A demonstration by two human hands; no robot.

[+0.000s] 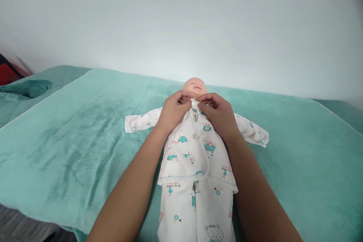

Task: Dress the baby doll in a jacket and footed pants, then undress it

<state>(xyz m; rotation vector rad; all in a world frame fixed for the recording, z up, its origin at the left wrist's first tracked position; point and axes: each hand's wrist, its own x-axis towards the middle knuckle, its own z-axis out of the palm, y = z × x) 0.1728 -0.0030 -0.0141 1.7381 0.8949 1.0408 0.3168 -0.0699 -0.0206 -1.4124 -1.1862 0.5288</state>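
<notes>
A baby doll lies on its back, its head toward the wall. It wears a white long-sleeved baby jacket printed with small animals and trains, over matching white trousers. At the neckline, my left hand pinches the left side of the collar. My right hand pinches the collar's other side, just across from it. Fingertips of both hands nearly meet beneath the doll's chin. Down the jacket front runs an edged placket with a pale fastener. Both sleeves stretch outward on the cloth.
A turquoise plush cloth covers the surface under the doll, with wrinkles on the left. Behind it rises a white wall. Something red and black stands at the far left. Grey flooring shows at lower left.
</notes>
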